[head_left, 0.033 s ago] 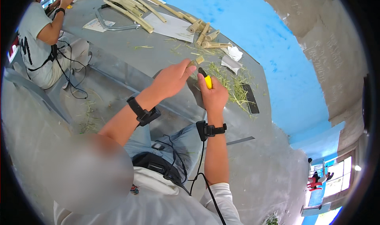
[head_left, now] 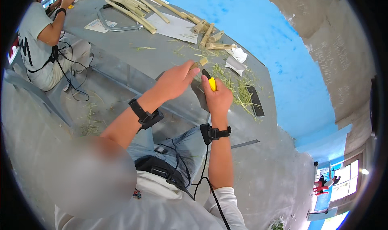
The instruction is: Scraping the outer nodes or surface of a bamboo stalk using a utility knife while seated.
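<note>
Above the near edge of the table, my left hand [head_left: 174, 82] is closed round a short bamboo piece [head_left: 203, 61], whose cut end sticks out past the fingers. Close beside it, my right hand [head_left: 219, 99] grips a yellow and black utility knife [head_left: 212, 84] with the thumb along its handle. The blade cannot be made out clearly. A small gap shows between the two hands. Thin green-yellow bamboo shavings [head_left: 242, 90] lie scattered on the table just beyond and to the right of my right hand.
On the grey table [head_left: 169, 48] lie bamboo sticks [head_left: 131, 9], short bamboo pieces [head_left: 208, 33], a hacksaw [head_left: 109, 26], white paper [head_left: 171, 27], a grey-white tube-like piece [head_left: 236, 65] and a dark flat phone-like object [head_left: 255, 100]. Another person [head_left: 40, 44] sits at the left.
</note>
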Demonstrator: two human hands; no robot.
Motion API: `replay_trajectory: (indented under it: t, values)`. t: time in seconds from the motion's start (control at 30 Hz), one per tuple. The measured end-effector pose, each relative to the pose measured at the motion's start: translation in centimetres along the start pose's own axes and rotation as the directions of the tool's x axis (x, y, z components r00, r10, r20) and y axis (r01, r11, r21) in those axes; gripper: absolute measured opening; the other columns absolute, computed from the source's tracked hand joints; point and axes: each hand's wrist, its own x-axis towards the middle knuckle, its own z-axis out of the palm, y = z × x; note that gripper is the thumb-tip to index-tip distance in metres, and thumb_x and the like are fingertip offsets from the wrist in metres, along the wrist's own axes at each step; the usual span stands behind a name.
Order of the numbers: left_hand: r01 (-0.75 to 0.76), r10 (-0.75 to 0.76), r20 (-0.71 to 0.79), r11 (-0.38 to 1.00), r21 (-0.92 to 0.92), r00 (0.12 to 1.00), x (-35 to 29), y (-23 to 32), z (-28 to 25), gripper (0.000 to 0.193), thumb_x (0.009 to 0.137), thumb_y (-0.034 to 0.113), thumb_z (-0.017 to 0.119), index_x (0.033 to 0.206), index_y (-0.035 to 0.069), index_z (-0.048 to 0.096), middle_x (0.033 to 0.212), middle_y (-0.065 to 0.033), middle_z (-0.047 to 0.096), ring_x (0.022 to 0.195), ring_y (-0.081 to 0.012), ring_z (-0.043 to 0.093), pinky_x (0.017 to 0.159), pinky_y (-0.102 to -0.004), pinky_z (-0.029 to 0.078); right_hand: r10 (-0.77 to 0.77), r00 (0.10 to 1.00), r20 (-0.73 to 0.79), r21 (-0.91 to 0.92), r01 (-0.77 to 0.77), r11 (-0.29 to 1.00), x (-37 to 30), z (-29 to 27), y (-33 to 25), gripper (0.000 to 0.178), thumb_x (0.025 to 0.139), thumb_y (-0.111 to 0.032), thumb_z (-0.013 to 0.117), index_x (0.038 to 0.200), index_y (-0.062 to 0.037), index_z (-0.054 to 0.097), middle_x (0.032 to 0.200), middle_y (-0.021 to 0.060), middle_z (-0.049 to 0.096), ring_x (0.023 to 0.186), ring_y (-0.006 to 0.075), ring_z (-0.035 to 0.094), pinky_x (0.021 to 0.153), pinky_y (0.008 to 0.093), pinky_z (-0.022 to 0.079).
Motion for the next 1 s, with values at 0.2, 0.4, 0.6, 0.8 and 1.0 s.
replay_trajectory:
  t: [0.2,0.4,0.6,0.8,1.0]
  values:
    - [-0.158,0.156,-0.127,0.987,-0.007,0.980,0.1,-1.7,0.1,0.039,0.102,0.041,0.054,0.107,0.002,0.052,0.076,-0.0139,0.058,0.069,-0.0305,0.055,0.068,-0.0407,0.046,0.007,1.000,0.031,0.037,-0.008,0.999,0.0,0.0,-0.6,0.055,0.085,-0.060,0.069,0.072,-0.0076,0.061,0.060,0.0159,0.059,0.054,0.0376,0.058,0.051,0.0432,0.044]
    - [-0.055,0.054,0.028,0.997,0.061,0.998,0.4,0.4,-0.5,0.053,0.093,0.052,0.065,0.096,0.000,0.054,0.079,-0.0180,0.060,0.072,-0.0371,0.056,0.068,-0.0421,0.046,-0.011,0.999,0.044,0.021,0.010,1.000,-0.2,0.0,0.5,0.051,0.086,-0.056,0.070,0.074,-0.0073,0.061,0.061,0.0169,0.059,0.056,0.0386,0.058,0.051,0.0437,0.044]
    - [-0.048,0.099,-0.200,0.968,0.246,0.975,0.6,-0.9,1.0,0.057,0.091,0.055,0.065,0.086,-0.001,0.057,0.072,-0.0214,0.062,0.070,-0.0441,0.060,0.063,-0.0469,0.048,-0.006,0.999,-0.036,-0.116,0.002,0.993,-0.4,0.9,-0.2,0.050,0.088,-0.058,0.066,0.078,-0.0085,0.063,0.064,0.0167,0.062,0.058,0.0392,0.061,0.052,0.0453,0.046]
    - [0.021,0.038,-0.205,0.961,0.277,0.978,0.3,0.8,1.3,0.056,0.092,0.054,0.064,0.082,-0.001,0.059,0.066,-0.0195,0.063,0.067,-0.0426,0.063,0.059,-0.0488,0.049,0.229,0.947,-0.224,-0.008,-0.237,0.972,1.2,0.5,-0.2,0.054,0.092,-0.059,0.061,0.084,-0.0063,0.065,0.066,0.0187,0.064,0.061,0.0392,0.063,0.055,0.0470,0.047]
    - [-0.028,0.095,-0.188,0.943,0.331,0.978,0.5,-0.6,1.4,0.059,0.091,0.057,0.063,0.082,-0.002,0.058,0.076,-0.0220,0.065,0.077,-0.0430,0.064,0.063,-0.0498,0.049,0.148,0.984,-0.095,0.056,-0.143,0.988,0.3,0.3,-0.3,0.054,0.090,-0.058,0.065,0.080,-0.0043,0.064,0.066,0.0182,0.062,0.059,0.0371,0.059,0.056,0.0449,0.045]
